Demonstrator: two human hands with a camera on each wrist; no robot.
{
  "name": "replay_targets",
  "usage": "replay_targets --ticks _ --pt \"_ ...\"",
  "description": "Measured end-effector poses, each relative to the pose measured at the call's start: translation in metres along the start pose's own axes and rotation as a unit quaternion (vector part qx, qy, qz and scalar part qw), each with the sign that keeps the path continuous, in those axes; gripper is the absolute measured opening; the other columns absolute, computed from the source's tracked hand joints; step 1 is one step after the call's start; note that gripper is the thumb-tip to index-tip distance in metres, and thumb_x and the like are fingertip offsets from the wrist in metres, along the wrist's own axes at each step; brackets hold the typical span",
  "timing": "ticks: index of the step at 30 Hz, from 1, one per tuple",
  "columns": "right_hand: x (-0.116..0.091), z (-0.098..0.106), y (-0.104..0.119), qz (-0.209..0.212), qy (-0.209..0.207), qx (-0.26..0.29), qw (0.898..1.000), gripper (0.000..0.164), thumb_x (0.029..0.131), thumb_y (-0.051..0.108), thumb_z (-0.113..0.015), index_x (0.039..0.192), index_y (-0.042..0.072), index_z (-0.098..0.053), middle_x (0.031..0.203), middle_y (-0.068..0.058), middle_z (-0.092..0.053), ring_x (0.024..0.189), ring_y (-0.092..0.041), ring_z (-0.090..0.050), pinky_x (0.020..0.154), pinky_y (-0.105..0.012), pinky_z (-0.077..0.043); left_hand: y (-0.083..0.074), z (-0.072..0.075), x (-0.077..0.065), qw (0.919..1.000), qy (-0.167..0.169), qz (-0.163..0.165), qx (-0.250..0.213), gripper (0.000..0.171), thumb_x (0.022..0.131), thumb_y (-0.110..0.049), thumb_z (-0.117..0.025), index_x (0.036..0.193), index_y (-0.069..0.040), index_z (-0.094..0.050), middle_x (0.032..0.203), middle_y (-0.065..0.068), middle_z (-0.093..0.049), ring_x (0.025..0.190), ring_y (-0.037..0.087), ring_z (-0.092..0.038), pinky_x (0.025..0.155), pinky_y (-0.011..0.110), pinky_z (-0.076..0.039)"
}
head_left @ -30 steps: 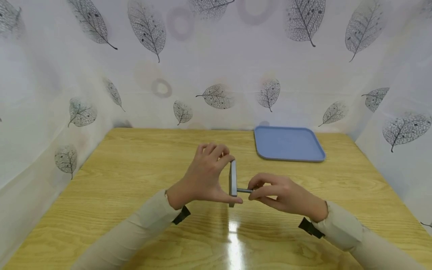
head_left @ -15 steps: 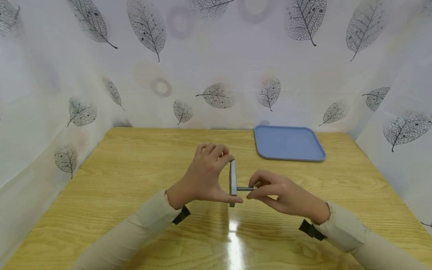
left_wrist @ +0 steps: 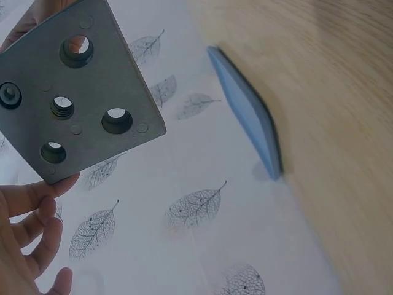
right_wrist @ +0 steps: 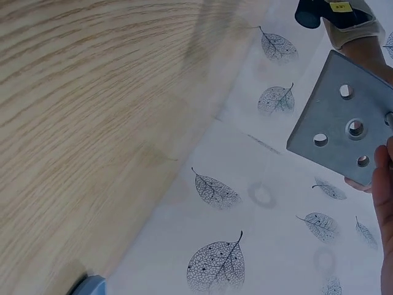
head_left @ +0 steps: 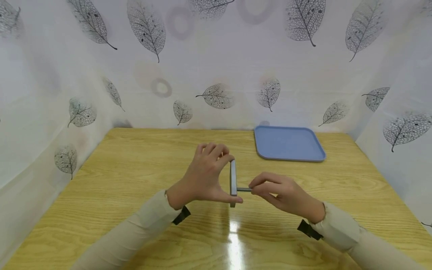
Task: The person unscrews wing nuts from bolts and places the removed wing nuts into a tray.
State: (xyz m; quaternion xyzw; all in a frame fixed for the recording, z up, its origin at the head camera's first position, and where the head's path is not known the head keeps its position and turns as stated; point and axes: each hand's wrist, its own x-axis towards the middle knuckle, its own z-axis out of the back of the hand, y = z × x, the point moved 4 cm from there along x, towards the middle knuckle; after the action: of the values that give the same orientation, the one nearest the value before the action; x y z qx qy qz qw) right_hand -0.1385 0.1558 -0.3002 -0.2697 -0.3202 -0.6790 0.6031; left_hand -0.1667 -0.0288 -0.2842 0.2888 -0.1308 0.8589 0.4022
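In the head view my left hand [head_left: 207,180] holds a square grey metal plate [head_left: 233,178] on edge above the table, thumb at its lower edge and a fingertip at its upper corner. A thin grey bolt [head_left: 243,189] stands straight out from the plate's right face. The fingers of my right hand [head_left: 281,193] pinch the bolt's outer end and hide it. The left wrist view shows the plate's [left_wrist: 92,92] other face with several round holes, one of them filled by a round end. The right wrist view shows the plate [right_wrist: 344,117] beside my right fingers [right_wrist: 382,190].
A blue tray [head_left: 288,144] lies at the back right of the wooden table [head_left: 152,161]. White cloth [head_left: 216,56] printed with leaves encloses the back and both sides. Light glares off the tabletop in front of the hands.
My right fingers have loosened round the bolt's end, baring more of it, then closed on it again in a different position. My left hand and the plate have stayed in place.
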Motion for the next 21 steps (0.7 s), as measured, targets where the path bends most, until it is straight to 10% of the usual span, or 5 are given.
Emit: replay_targets --ticks 12,21 --pt "0.001 -0.0008 -0.0005 -0.049 0.121 0.05 0.99 0.008 0.096 0.015 -0.053 0.097 0.014 -0.06 0.1 0.0 -0.057 0.082 -0.005 -0.053 0.075 -0.014 -0.045 0.0007 -0.0003 -0.0018 1.0 -0.001 -0.005 0.007 0.087 0.043 -0.078 -0.073 0.098 -0.013 -0.063 0.099 0.001 -0.047 0.091 0.019 -0.042 0.086 0.043 -0.033" --pt "0.0013 0.0019 0.0014 -0.075 0.107 0.041 0.991 0.021 0.098 0.016 -0.046 0.1 0.014 -0.067 0.1 -0.002 -0.057 0.085 -0.008 -0.055 0.079 -0.014 -0.045 0.0016 -0.0007 -0.0028 1.0 0.004 -0.004 0.008 0.088 0.044 -0.081 -0.07 0.099 -0.013 -0.063 0.1 0.001 -0.048 0.092 0.019 -0.043 0.087 0.043 -0.033"
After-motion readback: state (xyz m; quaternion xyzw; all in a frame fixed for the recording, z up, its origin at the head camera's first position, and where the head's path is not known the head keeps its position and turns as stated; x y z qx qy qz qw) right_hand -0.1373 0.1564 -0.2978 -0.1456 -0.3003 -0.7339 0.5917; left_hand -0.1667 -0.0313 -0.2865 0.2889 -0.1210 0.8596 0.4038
